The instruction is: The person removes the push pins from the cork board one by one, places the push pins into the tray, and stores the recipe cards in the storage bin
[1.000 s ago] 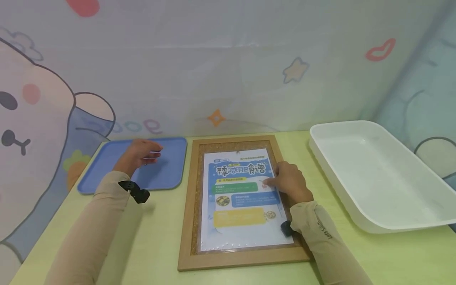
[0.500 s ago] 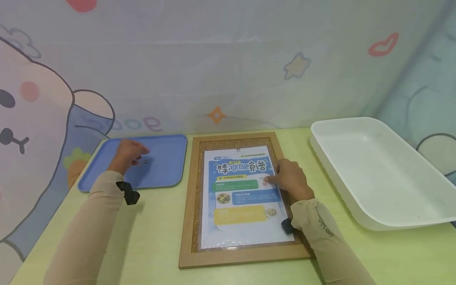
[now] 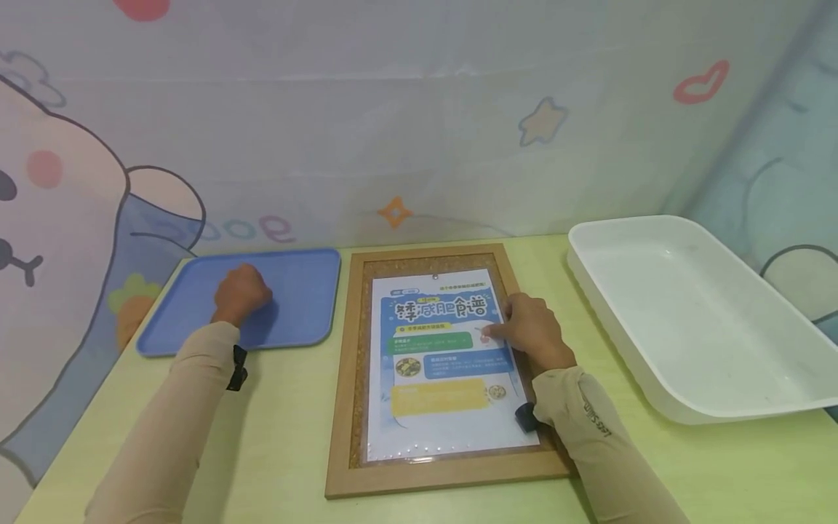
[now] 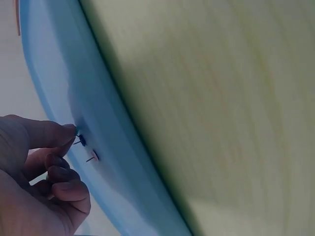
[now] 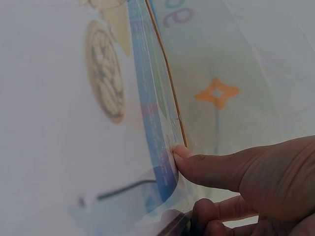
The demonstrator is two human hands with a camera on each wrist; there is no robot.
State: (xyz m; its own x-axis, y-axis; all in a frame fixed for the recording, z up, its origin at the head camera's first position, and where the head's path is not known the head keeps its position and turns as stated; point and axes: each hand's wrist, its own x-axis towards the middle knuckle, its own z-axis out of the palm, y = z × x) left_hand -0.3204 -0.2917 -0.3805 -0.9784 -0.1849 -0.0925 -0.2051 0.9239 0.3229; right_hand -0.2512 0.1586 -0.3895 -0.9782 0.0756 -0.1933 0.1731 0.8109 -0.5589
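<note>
On the blue tray (image 3: 308, 291), my left hand (image 3: 242, 291) reaches down with its fingers bent. Its thumb and forefinger meet at a thumbtack in the left wrist view, where a dark-headed thumbtack (image 4: 82, 140) and a pale one (image 4: 95, 156) lie points up beside the fingertips. My right hand (image 3: 535, 331) holds the right side of a wood-framed corkboard (image 3: 452, 477). Its thumb (image 5: 211, 169) presses the edge of a printed poster (image 3: 452, 433) in a clear sleeve, with the other fingers bent at the frame. A single tack (image 3: 435, 276) sits at the poster's top middle.
A large white plastic tub (image 3: 720, 320) stands at the right of the pale yellow table (image 3: 281, 451). Behind the table hangs a printed cartoon cloth (image 3: 458, 145). Small black cameras are strapped to both wrists.
My left hand has come down onto the tray, its spread fingers now drawn together. Tacks seen half a second ago are hidden behind it in the head view. The right hand stays put.
</note>
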